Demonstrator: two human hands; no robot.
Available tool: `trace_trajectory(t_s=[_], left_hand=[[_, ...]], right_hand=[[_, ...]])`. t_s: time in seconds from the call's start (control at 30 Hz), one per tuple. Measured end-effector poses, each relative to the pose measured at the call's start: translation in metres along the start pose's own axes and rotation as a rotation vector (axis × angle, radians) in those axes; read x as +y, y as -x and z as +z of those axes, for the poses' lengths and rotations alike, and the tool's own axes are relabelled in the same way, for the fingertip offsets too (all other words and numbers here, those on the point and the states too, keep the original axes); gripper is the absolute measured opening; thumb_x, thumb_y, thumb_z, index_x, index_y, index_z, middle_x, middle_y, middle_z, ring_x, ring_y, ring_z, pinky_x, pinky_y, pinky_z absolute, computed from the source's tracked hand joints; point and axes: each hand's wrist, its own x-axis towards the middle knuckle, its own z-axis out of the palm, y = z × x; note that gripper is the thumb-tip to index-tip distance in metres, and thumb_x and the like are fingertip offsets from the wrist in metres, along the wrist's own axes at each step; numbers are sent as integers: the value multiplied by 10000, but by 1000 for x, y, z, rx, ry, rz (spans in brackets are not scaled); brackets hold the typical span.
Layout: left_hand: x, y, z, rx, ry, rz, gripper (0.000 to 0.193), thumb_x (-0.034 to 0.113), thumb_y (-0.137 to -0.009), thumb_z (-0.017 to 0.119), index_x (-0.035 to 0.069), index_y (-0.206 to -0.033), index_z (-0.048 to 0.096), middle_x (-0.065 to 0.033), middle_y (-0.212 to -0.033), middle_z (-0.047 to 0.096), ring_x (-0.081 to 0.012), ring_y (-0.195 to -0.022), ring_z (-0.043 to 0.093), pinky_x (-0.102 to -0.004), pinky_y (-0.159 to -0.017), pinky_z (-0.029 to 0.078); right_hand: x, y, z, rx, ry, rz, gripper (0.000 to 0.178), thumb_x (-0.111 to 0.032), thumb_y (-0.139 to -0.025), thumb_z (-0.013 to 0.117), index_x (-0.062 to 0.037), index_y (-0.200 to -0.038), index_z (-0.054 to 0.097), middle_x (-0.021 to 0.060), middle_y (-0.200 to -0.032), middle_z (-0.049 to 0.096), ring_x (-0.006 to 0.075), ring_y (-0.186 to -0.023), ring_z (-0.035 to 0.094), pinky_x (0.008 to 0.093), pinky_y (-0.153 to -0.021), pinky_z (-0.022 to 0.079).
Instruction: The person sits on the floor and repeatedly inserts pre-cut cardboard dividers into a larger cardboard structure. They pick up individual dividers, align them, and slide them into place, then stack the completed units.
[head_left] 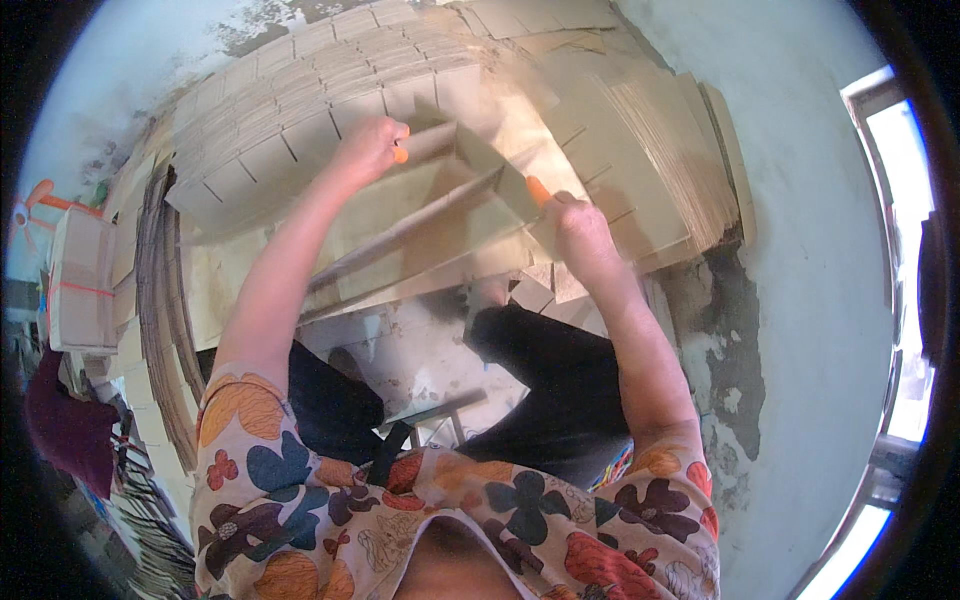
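Slotted cardboard sheets stand in a broad far stack (300, 90), with a second, right stack (640, 150) and a tight left stack (155, 300); between these, just beyond the knees, lies a part-built cardboard frame (400, 230), its long strips meeting a cross-piece near the right end; the step in hand looks like fitting strips together at their slots, and the next move would seem to call for lining up a slot and pressing evenly so the card does not buckle; the frame's strips wall off long, open compartments, in which only cardboard can be made out; a pale box (85, 280) at far left has a red band round it, its contents hidden; the left hand (370, 150) is curled at the frame's far side, the right hand (580, 230) curled by its right end; blur hides whether either grip is clenched on card; orange shows at the fingertips (538, 190), perhaps covers.
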Motion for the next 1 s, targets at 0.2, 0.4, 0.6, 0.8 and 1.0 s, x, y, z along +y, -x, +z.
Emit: trace_trajectory(t_s=[0.2, 0.4, 0.6, 0.8, 1.0], left_hand=[[-6, 5, 5, -36, -75, -63, 195, 11, -708, 622, -33, -688, 433, -255, -692, 464, -445, -675, 466, -487, -578, 362], [16, 10, 2, -7, -51, -41, 178, 52, -719, 645, -16, -697, 482, -247, -690, 504, -428, -662, 516, -470, -572, 395], [55, 3, -20, 76, 6, -130, 217, 115, -750, 677, -3, -762, 495, -261, -693, 474, -407, -630, 508, -439, -566, 395], [31, 0, 17, -6, -125, -110, 212, 59, -698, 688, -17, -686, 490, -238, -690, 539, -422, -681, 539, -477, -571, 417], [17, -16, 12, -95, 21, -94, 282, 148, -637, 754, 11, -814, 583, -190, -756, 608, -373, -738, 595, -438, -622, 449]], right_hand=[[-12, 5, 1, 33, 7, 17, 477, 62, -698, 498, -54, -1154, 576, 157, -840, 582, 356, -726, 600, 424, -639, 488], [-30, 1, -21, 15, 49, 49, 514, 87, -694, 496, -24, -1195, 503, 176, -844, 570, 357, -736, 604, 426, -639, 499], [-37, 12, -49, 115, 18, 91, 487, 98, -686, 505, -12, -1159, 527, 181, -865, 572, 355, -712, 607, 429, -611, 496], [-22, 7, -1, -57, 155, 3, 384, 58, -731, 514, 31, -1113, 486, 190, -845, 577, 356, -708, 617, 413, -613, 508], [-8, 7, -8, -91, 267, 47, 359, 23, -729, 543, 13, -1085, 497, 161, -811, 587, 316, -714, 631, 388, -582, 505]])
